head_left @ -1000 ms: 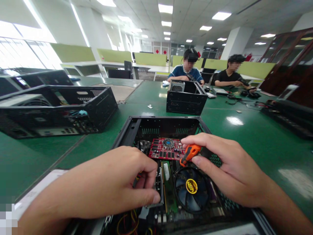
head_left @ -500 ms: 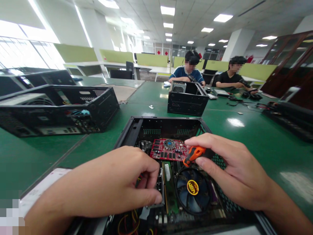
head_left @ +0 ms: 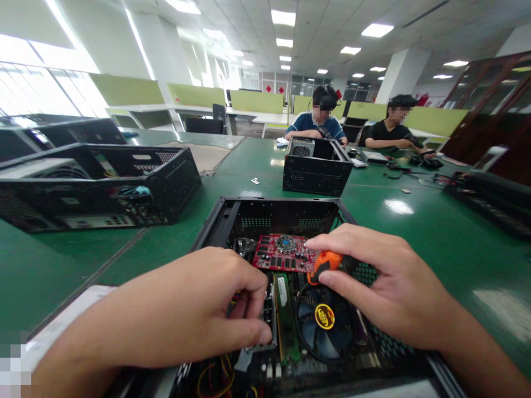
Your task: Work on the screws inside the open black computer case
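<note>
An open black computer case (head_left: 286, 213) lies in front of me. My right hand (head_left: 373, 276) is closed on an orange-and-black screwdriver (head_left: 329, 260), held between thumb and fingers above the case; its tip is hidden. Just below it sits a round black cooling fan (head_left: 326, 337) with a yellow label. A red circuit card (head_left: 274, 251) with a small fan lies behind. My left hand (head_left: 224, 309) curls over a silver metal bracket (head_left: 270, 315), thumb on its near edge; the other fingers are partly hidden. A green memory stick (head_left: 286, 326) stands between bracket and fan.
Colored cables (head_left: 222, 373) lie at the case's near left. Another open case (head_left: 95, 193) stands left on the green table (head_left: 232, 171), and a third case (head_left: 317, 171) stands beyond. Two people sit across the table. Black equipment (head_left: 489, 204) lies at the right.
My right hand and the screwdriver have shifted slightly left over the case, and the index finger reaches further over the red card. My left hand stays on the bracket.
</note>
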Demonstrator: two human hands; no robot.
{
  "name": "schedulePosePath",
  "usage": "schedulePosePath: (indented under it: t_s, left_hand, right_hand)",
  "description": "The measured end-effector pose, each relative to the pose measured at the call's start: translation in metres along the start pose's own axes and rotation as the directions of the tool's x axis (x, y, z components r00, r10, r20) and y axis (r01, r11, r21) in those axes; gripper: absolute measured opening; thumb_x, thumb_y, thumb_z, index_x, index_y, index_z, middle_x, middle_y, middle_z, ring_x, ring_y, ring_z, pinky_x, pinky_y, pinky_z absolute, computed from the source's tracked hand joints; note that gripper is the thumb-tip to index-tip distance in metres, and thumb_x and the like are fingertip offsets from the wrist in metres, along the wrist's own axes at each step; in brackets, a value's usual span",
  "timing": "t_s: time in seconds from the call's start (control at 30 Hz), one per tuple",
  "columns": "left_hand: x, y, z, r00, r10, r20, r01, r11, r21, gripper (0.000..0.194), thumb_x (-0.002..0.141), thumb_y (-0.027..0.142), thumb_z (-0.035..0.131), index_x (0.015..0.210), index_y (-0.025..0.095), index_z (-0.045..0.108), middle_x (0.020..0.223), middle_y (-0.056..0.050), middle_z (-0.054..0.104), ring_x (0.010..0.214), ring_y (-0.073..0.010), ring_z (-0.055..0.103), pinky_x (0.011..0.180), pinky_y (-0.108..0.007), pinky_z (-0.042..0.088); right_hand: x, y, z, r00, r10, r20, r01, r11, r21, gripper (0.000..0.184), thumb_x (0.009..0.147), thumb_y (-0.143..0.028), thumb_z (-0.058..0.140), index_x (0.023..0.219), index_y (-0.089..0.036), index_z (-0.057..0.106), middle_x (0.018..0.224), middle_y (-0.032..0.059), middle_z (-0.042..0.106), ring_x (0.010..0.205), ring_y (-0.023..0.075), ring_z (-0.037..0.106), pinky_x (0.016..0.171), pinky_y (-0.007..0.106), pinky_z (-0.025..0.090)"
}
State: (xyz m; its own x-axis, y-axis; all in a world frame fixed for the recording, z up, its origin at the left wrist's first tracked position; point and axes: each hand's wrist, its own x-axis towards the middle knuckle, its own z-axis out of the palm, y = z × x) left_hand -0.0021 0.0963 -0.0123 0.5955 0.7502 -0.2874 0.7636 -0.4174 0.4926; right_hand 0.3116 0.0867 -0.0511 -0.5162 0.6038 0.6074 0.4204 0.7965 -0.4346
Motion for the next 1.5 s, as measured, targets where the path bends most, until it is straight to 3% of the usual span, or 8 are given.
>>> schedulePosePath:
  t_s: [0.13, 0.23, 0.37, 0.73, 0.93, 1.2, 1.37, 1.5]
  left_hand:
    - [0.000, -0.001, 0.000, 1.000, -0.015, 0.005, 0.015, 1.000, 0.011, 0.025, 0.097, 0.045, 0.091, 0.078, 0.033, 0.079, 0.073, 0.004, 0.081, 0.066, -0.0209, 0.071, 0.062, -0.036, 0.044]
    - [0.002, -0.005, -0.001, 1.000, -0.020, 0.006, 0.020, 1.000, 0.024, 0.025, 0.097, 0.046, 0.090, 0.079, 0.033, 0.080, 0.076, 0.004, 0.083, 0.070, -0.0216, 0.073, 0.064, -0.036, 0.045]
    - [0.003, -0.006, -0.001, 1.000, -0.013, 0.004, 0.013, 1.000, 0.017, 0.024, 0.097, 0.046, 0.091, 0.080, 0.033, 0.081, 0.075, 0.004, 0.083, 0.069, -0.0210, 0.072, 0.065, -0.035, 0.045]
    - [-0.001, -0.002, 0.000, 0.999, 0.030, -0.016, -0.030, 0.999, -0.019, 0.026, 0.098, 0.042, 0.091, 0.077, 0.032, 0.078, 0.072, 0.003, 0.080, 0.064, -0.0207, 0.069, 0.061, -0.036, 0.044]
    - [0.000, 0.002, -0.002, 1.000, 0.020, -0.011, -0.020, 1.000, -0.011, 0.024, 0.098, 0.040, 0.092, 0.079, 0.032, 0.080, 0.074, 0.004, 0.081, 0.065, -0.0205, 0.071, 0.062, -0.036, 0.044]
    - [0.002, 0.000, -0.001, 0.999, 0.030, -0.016, -0.030, 1.000, 0.007, 0.022, 0.098, 0.039, 0.093, 0.080, 0.032, 0.081, 0.075, 0.003, 0.081, 0.067, -0.0208, 0.071, 0.064, -0.036, 0.044]
    - [0.000, -0.002, -0.001, 1.000, 0.019, -0.009, -0.019, 1.000, 0.000, 0.023, 0.097, 0.042, 0.092, 0.080, 0.033, 0.081, 0.075, 0.003, 0.082, 0.067, -0.0215, 0.072, 0.063, -0.037, 0.045]
    - [-0.001, -0.002, -0.001, 1.000, 0.017, -0.004, -0.017, 1.000, -0.009, 0.025, 0.098, 0.040, 0.092, 0.078, 0.033, 0.079, 0.073, 0.003, 0.081, 0.065, -0.0209, 0.071, 0.062, -0.036, 0.044]
  right_hand:
    - [-0.005, -0.001, -0.004, 0.999, -0.047, 0.010, 0.045, 0.991, 0.125, 0.048, 0.118, -0.013, 0.078, 0.165, -0.022, 0.084, 0.142, 0.0099, 0.101, 0.123, 0.0241, 0.099, 0.111, 0.030, 0.078]
    - [-0.008, -0.003, -0.006, 0.999, -0.045, 0.018, 0.037, 0.951, 0.307, 0.043, 0.115, -0.015, 0.086, 0.155, -0.029, 0.088, 0.132, 0.0030, 0.102, 0.115, 0.0209, 0.099, 0.107, 0.026, 0.078]
    - [-0.009, -0.006, -0.008, 0.992, -0.086, 0.096, 0.041, 0.916, 0.399, 0.037, 0.116, -0.012, 0.085, 0.150, -0.025, 0.091, 0.125, 0.0050, 0.102, 0.109, 0.0208, 0.099, 0.106, 0.026, 0.078]
    - [-0.011, -0.005, -0.012, 0.988, -0.080, 0.132, 0.051, 0.977, 0.209, 0.032, 0.118, -0.021, 0.086, 0.149, -0.028, 0.093, 0.131, 0.0067, 0.103, 0.120, 0.0266, 0.101, 0.107, 0.033, 0.082]
    - [-0.010, -0.009, -0.013, 0.981, -0.128, 0.147, 0.090, 0.966, 0.242, 0.036, 0.117, -0.011, 0.080, 0.149, -0.023, 0.089, 0.130, 0.0077, 0.102, 0.117, 0.0233, 0.099, 0.109, 0.032, 0.079]
    - [-0.007, 0.001, -0.001, 0.968, -0.245, 0.057, 0.222, 0.937, 0.270, 0.023, 0.114, -0.028, 0.104, 0.130, -0.025, 0.088, 0.093, -0.0035, 0.094, 0.075, 0.0160, 0.087, 0.078, 0.032, 0.067]
    - [-0.007, -0.005, -0.009, 0.982, -0.155, 0.106, 0.132, 0.972, 0.196, 0.038, 0.116, -0.015, 0.085, 0.152, -0.027, 0.088, 0.132, 0.0076, 0.104, 0.114, 0.0273, 0.101, 0.104, 0.039, 0.083]
    - [-0.004, -0.008, -0.007, 0.997, -0.062, -0.053, 0.067, 0.994, 0.083, 0.036, 0.115, -0.010, 0.079, 0.145, -0.027, 0.088, 0.134, 0.0083, 0.103, 0.118, 0.0266, 0.102, 0.105, 0.034, 0.083]
